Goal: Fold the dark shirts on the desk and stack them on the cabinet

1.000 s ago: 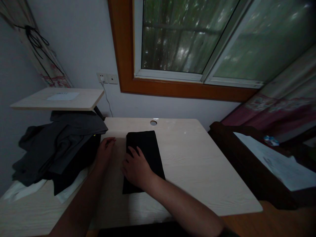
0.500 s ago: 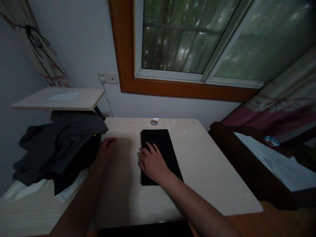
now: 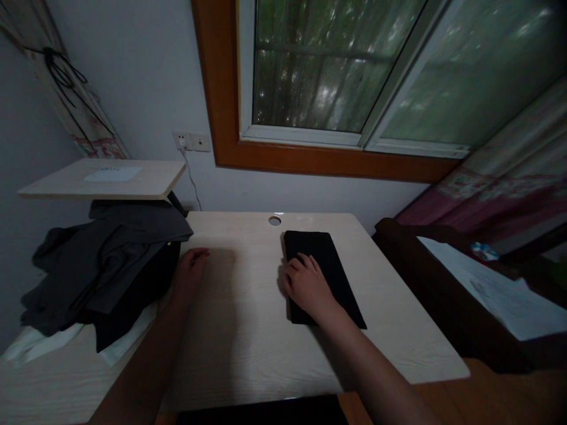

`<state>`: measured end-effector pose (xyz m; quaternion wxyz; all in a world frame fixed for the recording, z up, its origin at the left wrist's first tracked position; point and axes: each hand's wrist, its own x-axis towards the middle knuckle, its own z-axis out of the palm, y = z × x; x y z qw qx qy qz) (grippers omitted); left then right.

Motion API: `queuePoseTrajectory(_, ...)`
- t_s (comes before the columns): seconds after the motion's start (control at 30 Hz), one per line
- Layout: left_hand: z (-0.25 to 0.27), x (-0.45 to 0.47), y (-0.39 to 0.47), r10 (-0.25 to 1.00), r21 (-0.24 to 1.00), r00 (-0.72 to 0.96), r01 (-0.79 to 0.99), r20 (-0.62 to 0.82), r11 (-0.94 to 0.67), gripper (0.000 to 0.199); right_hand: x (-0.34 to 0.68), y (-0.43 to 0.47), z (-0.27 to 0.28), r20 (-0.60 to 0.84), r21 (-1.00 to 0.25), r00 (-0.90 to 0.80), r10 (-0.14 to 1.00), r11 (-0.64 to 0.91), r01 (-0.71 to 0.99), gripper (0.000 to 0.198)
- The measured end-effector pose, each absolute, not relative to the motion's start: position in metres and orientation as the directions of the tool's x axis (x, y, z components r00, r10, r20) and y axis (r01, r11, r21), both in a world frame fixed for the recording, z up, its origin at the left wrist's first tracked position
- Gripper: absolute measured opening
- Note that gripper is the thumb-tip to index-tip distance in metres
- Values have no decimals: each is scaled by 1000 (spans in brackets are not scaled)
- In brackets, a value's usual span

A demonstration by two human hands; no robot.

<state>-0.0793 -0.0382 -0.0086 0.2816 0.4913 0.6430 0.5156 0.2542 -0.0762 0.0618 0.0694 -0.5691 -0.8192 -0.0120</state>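
Observation:
My right hand is on a neatly folded black garment, its fingers bent over the left edge. The garment's exact kind cannot be made out. My left hand hovers or rests over the left side of the table, beside a heap of clothes. Its fingers are loosely bent and slightly apart, with nothing in them. The heap holds a dark grey garment on top, a black one under it and white cloth at the bottom.
A raised shelf with a sheet of paper stands behind the heap. A round cable hole lies near the table's back edge. Wall sockets with a plugged cable are left of the window. Dark brown furniture stands at the right.
My right hand has shifted the folded black garment to the right across the table, and its fingers are now more bent. The left hand has stayed in place.

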Motion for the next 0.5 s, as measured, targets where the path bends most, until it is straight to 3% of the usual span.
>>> queuePoseTrajectory(0.2, -7, -78, -39, 923, 939, -359, 343, 138, -7, 28, 257, -77, 63, 130, -31, -265, 955, 271, 962, 32)
queuePoseTrajectory(0.3, -7, -78, -39, 922, 935, -357, 355, 152, -17, 27, 253, -79, 62, 164, -78, -264, 951, 279, 957, 30)
queuePoseTrajectory(0.4, -5, -76, -40, 923, 932, -355, 362, 146, -8, 28, 243, -80, 60, 217, -254, -286, 933, 337, 907, 40)
queuePoseTrajectory(0.5, -3, -75, -40, 920, 935, -366, 355, 140, -1, 29, 224, -77, 48, 231, -563, -290, 929, 371, 738, 58)
